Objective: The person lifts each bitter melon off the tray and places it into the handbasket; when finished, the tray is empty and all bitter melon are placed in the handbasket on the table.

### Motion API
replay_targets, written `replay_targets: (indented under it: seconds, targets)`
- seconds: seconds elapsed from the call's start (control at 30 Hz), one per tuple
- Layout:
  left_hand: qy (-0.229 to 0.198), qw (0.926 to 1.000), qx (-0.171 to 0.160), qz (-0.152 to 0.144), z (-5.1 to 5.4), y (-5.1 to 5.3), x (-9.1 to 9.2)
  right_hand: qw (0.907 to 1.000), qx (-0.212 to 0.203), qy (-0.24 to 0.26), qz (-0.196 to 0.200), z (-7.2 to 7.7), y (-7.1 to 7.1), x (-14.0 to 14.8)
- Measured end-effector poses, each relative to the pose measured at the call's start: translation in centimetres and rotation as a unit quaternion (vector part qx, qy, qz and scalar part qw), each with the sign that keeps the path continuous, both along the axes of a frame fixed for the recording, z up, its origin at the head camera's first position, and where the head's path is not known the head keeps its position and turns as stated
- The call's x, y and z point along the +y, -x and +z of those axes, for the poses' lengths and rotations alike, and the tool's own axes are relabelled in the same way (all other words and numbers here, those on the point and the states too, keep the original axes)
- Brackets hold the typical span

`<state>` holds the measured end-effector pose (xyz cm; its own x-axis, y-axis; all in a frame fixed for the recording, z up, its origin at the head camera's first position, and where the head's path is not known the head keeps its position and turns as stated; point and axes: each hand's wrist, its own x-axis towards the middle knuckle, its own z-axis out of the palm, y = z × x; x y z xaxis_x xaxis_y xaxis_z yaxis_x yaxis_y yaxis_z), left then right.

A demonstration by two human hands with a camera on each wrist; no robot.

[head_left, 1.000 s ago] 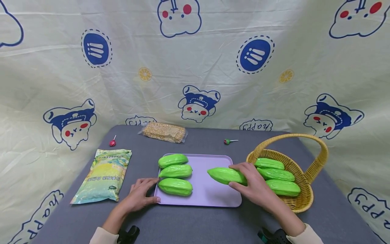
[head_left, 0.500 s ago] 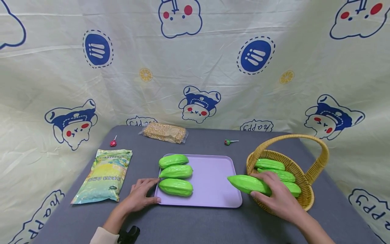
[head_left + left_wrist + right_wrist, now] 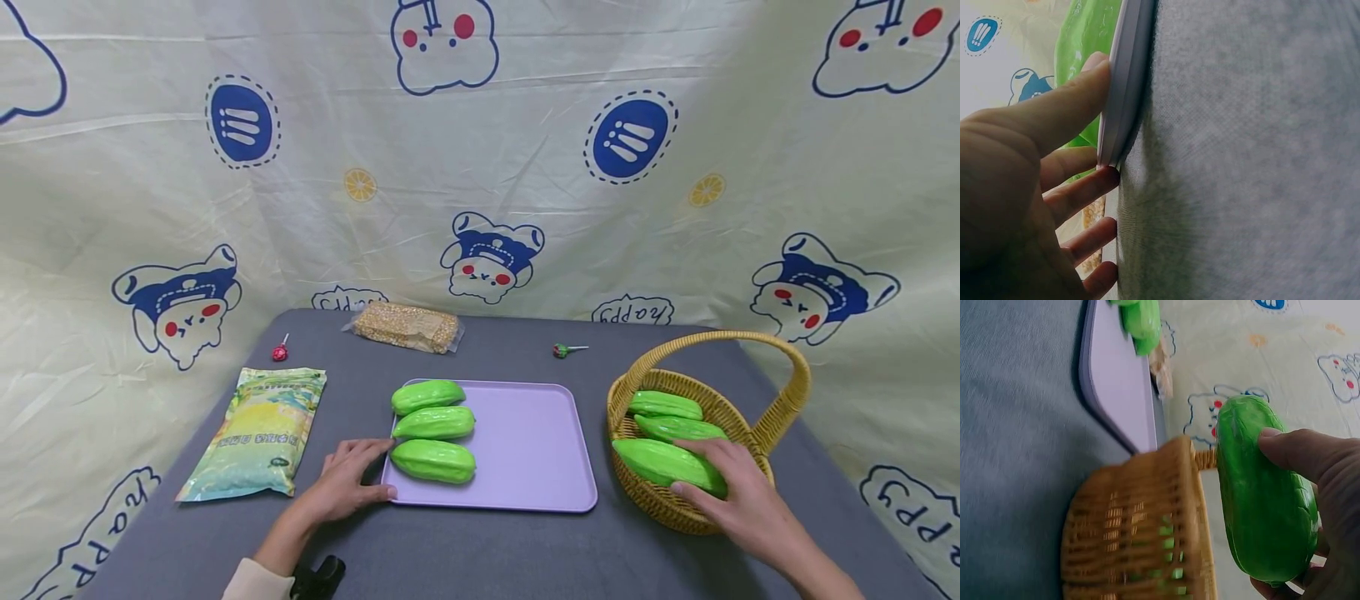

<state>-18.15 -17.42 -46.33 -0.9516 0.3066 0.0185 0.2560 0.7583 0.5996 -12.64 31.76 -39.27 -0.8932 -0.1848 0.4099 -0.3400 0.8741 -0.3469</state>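
In the head view, a grey desk (image 3: pixel 510 554) is bounded at the back by a patterned backdrop (image 3: pixel 525 150). The left edge of a lilac tray (image 3: pixel 528 450) is touched by the left hand's grip (image 3: pixel 347 479), thumb and fingers spread. Three green vegetables (image 3: pixel 433 422) are lined up along the tray's left side, with open room to their right. A strip of desk is left between the tray and a wicker basket (image 3: pixel 648 502). Inside the basket, two vegetables (image 3: pixel 681 428) are seen; over its near side, the held vegetable (image 3: pixel 660 464) is pinched by the right hand's grip (image 3: pixel 738 500). The print on a bag (image 3: pixel 258 435) cannot be read; "happy" is shown upside down on the backdrop. A grain packet (image 3: pixel 408 326) and two lollipops (image 3: pixel 561 351) are placed farther back.

In the left wrist view, the tray's rim is met by the thumb; the fingers are held apart.

In the right wrist view, the held vegetable is gripped by thumb and fingers beyond the basket's rim; green is glimpsed through the weave.
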Motion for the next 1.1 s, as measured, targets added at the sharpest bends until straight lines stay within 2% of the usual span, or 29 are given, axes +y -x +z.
replay_targets:
  seconds: [0.27,0.67,1.03,1.1]
  targets:
    - [0.001,1.0,0.003,0.001,0.0,0.0,0.0,0.998,-0.054,-0.015,-0.03,-0.4,0.1,1.7]
    - [0.001,1.0,0.006,0.0,0.0,0.0,0.0,0.9966,-0.066,-0.03,-0.038,-1.4,0.1,2.8]
    - [0.002,1.0,0.001,0.0,-0.1,0.0,0.0,0.9947,-0.091,-0.041,-0.026,-1.9,0.4,3.5]
    - [0.001,1.0,0.002,0.0,-0.1,0.1,0.0,0.9951,-0.083,-0.048,-0.022,-1.9,0.6,3.6]
